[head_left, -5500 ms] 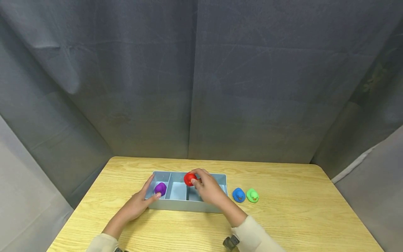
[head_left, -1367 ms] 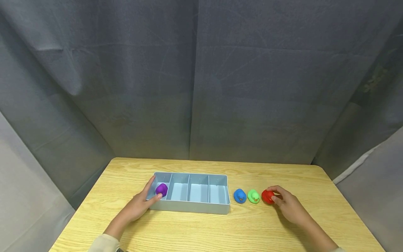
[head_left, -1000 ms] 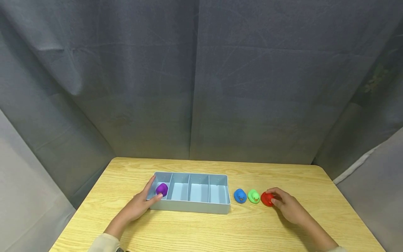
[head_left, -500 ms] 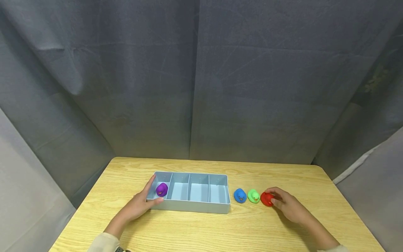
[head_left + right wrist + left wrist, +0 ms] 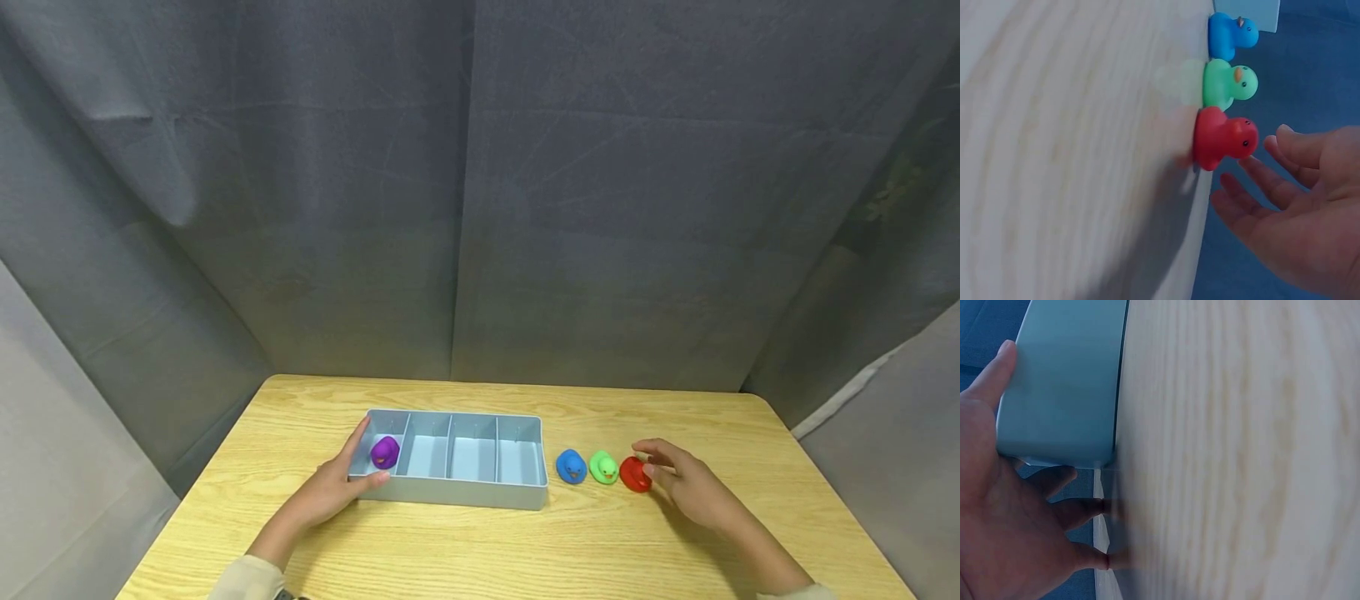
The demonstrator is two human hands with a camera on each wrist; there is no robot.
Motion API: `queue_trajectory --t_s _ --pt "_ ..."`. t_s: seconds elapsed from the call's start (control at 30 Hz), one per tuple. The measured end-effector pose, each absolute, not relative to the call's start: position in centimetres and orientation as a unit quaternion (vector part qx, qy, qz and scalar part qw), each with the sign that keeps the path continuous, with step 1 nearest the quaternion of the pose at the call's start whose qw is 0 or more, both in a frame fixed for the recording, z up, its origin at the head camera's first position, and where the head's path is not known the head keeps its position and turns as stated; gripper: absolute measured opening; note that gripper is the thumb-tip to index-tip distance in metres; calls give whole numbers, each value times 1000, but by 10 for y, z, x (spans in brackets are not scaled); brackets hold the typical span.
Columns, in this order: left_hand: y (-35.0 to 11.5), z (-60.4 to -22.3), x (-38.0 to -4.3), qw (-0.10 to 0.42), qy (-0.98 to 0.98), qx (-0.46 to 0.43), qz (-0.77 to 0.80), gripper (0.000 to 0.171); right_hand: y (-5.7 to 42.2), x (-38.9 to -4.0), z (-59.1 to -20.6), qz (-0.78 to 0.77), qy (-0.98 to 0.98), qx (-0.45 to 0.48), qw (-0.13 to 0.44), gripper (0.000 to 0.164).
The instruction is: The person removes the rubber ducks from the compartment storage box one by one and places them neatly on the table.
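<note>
My left hand rests against the left end of a grey-blue box with several compartments, thumb along its front rim and fingers spread by its end wall. In the left wrist view the box fills the corner between thumb and fingers. A purple rubber duck sits in the leftmost compartment. My right hand hovers beside a red rubber duck, its fingers apart and holding nothing. The right wrist view has the red duck upright on the table, just off the fingertips of the right hand.
A green rubber duck and a blue rubber duck stand in a row between the box and the red duck. The wooden table is backed by a dark grey curtain.
My right hand has carried the red duck from above the box to the table, right of the green duck, and let it go. The purple duck has turned, its beak now showing.
</note>
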State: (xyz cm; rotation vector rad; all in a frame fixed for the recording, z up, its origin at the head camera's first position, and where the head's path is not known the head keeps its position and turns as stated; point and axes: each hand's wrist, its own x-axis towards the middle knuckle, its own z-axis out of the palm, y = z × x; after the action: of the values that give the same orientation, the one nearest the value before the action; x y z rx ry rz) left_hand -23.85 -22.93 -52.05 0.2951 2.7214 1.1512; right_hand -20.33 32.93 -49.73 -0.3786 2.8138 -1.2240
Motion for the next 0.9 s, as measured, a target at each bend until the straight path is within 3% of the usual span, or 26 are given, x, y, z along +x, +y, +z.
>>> queue_trajectory --t_s 0.23,0.9 --pt "-230 -521 -239 84 913 100 386 101 317 -203 -483 -383 913 -136 -7 37" --pt "-230 -521 -239 86 911 99 390 100 268 -209 -459 -405 896 -181 -12 40"
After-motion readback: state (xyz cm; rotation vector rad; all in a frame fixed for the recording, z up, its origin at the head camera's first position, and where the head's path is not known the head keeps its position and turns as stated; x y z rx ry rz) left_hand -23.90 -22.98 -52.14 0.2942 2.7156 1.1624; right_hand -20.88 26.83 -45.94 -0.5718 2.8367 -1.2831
